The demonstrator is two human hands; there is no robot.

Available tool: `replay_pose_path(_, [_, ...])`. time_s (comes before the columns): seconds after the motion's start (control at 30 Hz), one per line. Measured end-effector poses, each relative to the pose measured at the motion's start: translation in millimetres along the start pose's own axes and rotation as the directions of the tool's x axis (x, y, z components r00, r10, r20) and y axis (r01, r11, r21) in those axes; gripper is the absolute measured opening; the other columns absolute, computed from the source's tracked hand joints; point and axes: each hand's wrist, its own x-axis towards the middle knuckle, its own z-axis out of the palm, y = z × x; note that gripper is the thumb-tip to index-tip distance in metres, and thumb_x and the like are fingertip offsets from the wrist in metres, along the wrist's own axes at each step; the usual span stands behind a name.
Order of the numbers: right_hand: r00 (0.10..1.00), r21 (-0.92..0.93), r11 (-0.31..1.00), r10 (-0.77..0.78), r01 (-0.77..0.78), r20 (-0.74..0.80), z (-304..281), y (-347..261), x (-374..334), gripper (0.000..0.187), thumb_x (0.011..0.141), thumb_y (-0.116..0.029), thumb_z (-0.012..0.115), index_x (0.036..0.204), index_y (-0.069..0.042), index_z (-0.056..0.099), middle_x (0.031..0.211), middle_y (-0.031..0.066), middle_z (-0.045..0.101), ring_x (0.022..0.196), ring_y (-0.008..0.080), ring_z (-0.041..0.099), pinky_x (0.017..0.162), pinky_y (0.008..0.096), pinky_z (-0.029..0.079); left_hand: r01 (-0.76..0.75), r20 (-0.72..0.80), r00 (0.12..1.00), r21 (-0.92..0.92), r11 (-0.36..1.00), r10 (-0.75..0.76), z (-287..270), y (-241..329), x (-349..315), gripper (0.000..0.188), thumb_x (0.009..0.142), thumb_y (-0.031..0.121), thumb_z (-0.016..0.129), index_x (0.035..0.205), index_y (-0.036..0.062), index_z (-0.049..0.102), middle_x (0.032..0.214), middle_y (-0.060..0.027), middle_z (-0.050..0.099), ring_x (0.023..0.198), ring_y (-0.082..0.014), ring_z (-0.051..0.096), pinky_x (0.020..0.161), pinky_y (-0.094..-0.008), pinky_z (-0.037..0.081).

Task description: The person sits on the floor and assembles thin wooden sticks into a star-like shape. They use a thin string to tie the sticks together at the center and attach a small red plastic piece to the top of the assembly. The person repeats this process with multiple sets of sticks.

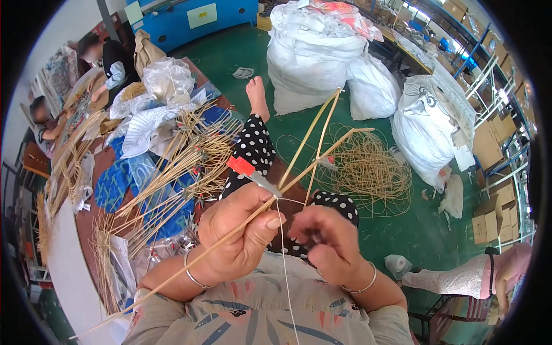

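While our left hand [238, 230] clamps the light, springy bamboo sticks [310, 155] at their crossing, our right hand [328, 241] pinches thin thread [283, 253].

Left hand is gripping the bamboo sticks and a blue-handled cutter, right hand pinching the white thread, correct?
Not quite: in the head view the cutter has a red handle, not blue. The left hand does grip it with the bamboo sticks, and the right hand pinches the white thread.

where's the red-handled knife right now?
In the head view, the red-handled knife sits just left of centre, gripped in the left hand together with thin bamboo sticks, its red end pointing up-left above the polka-dot trouser leg.
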Motion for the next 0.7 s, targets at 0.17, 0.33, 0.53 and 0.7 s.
replay_pose_path(0.17, [0.872,-0.647,0.706,-0.473,0.288,-0.127,4,4,15,0.035,0.062,-0.011,0.071,0.088,0.002,0.053,0.068,0.0095,0.055,0.055,0.0226,0.052,0.047,0.0296,0.041,-0.062,-0.017,0.998,0.010,0.998,0.063,5,2,2,0.018,0.083,0.012,0.056,0.094,-0.0005,0.050,0.070,-0.0066,0.056,0.055,-0.0160,0.054,0.050,-0.0238,0.043])
replay_pose_path(0.33, [0.846,-0.689,0.676,-0.504,0.260,-0.175,12,4,19,0.033,0.063,-0.011,0.070,0.088,0.002,0.053,0.068,0.0100,0.055,0.054,0.0233,0.051,0.047,0.0304,0.040,-0.068,-0.003,0.998,0.116,0.991,0.069,7,-1,-2,0.024,0.081,0.013,0.058,0.100,-0.0003,0.049,0.074,-0.0085,0.058,0.058,-0.0169,0.057,0.051,-0.0246,0.045])
replay_pose_path(0.53, [0.848,-0.668,0.692,-0.501,0.274,-0.172,14,4,19,0.032,0.065,-0.013,0.070,0.088,0.002,0.053,0.066,0.0095,0.054,0.053,0.0225,0.051,0.046,0.0300,0.040,0.014,0.015,1.000,0.078,0.997,-0.015,5,3,-3,0.025,0.081,0.014,0.058,0.100,0.0004,0.049,0.078,-0.0099,0.059,0.059,-0.0181,0.058,0.051,-0.0256,0.045])
replay_pose_path(0.7, [0.856,-0.656,0.704,-0.488,0.271,-0.170,15,2,19,0.031,0.066,-0.013,0.069,0.088,0.002,0.053,0.065,0.0085,0.053,0.052,0.0210,0.050,0.045,0.0290,0.040,-0.033,0.033,0.999,0.100,0.994,0.029,4,5,-1,0.023,0.082,0.014,0.057,0.099,0.0005,0.049,0.076,-0.0094,0.059,0.058,-0.0186,0.057,0.051,-0.0254,0.045])
